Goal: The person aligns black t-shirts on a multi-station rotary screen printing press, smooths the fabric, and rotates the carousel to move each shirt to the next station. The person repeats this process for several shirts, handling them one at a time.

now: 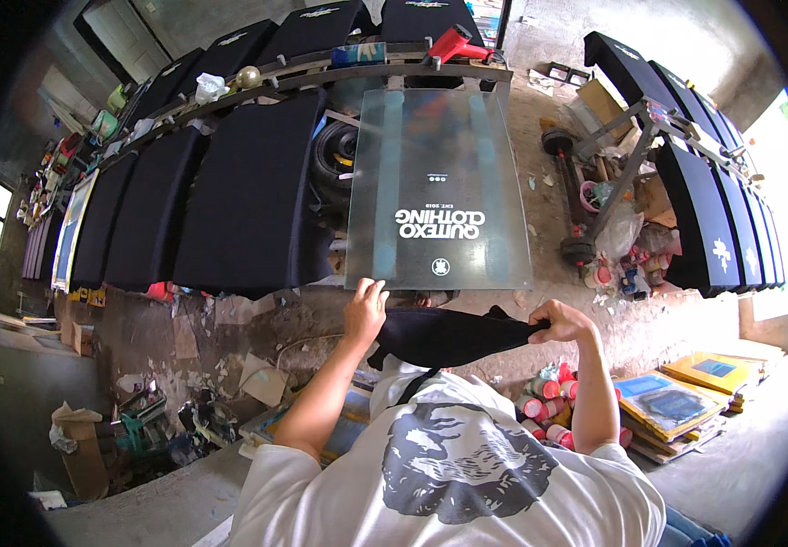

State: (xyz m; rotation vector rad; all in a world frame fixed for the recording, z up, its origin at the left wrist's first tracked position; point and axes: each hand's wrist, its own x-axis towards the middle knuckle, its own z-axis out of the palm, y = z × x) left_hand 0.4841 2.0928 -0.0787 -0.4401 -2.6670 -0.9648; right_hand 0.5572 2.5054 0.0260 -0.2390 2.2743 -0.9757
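Observation:
A black shirt (pixel 448 335) hangs bunched and stretched between my two hands, just in front of my body. My left hand (pixel 366 308) is closed at its left end, close to the near edge of a glass-topped board (pixel 375 182). The right end is pinched between the thumb and fingers of my right hand (pixel 564 323). White lettering and a small round emblem show on the clear board, upside down from where I stand. To its left, a wide board carries smooth black fabric (pixel 252 191).
More black-covered boards (pixel 152 210) line the rack to the left, with others (pixel 717 210) at right. A red heat gun (pixel 456 44) lies on the rack's rail (pixel 321 76). Red-lidded jars (pixel 547 390) and stacked printing screens (pixel 667 401) sit at lower right. Scraps litter the floor.

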